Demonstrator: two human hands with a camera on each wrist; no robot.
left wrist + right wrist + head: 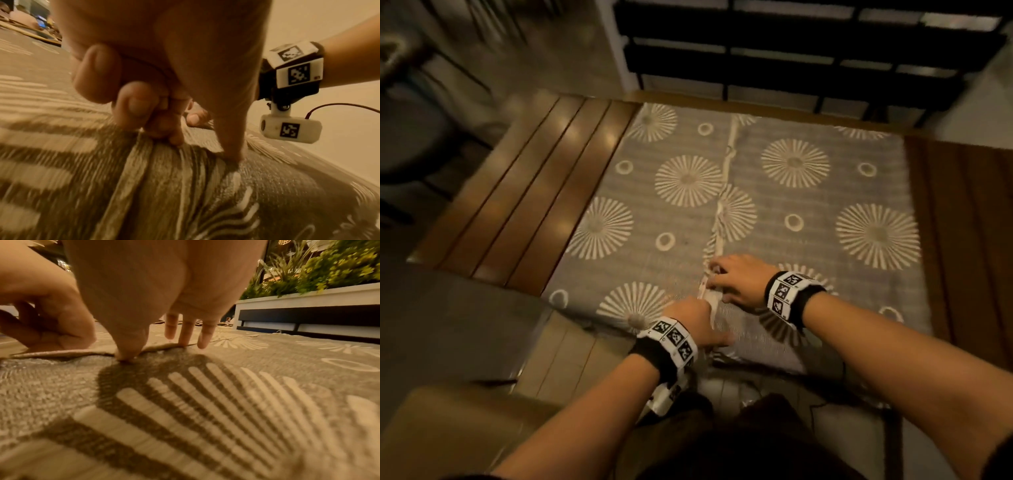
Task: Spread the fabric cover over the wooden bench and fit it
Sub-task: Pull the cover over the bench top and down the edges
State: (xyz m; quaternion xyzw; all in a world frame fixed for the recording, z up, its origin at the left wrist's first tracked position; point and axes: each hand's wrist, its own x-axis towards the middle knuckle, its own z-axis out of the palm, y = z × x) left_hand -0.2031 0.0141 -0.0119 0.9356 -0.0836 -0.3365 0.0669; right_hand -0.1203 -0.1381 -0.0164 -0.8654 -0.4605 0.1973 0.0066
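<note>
The grey fabric cover [808, 205] with white sunburst prints lies across the middle of the wooden slatted bench [544, 192]. A folded edge [722, 192] runs down the cover from back to front. At the near end of that edge my left hand [688, 322] has curled fingers and thumb pinching a bunched ridge of the cover [164, 194]. Just beyond it my right hand [732, 281] rests on the same edge. Its thumb [127, 356] presses at the edge and its straight fingers [185, 337] touch the upper layer [226, 402].
Bare slats show left of the cover, and dark wood [962, 240] right of it. A black metal frame [791, 51] stands behind the bench, with a white planter of green plants [329, 264] above it. Tiled floor [571, 353] and a brown box-like surface [448, 428] lie near my legs.
</note>
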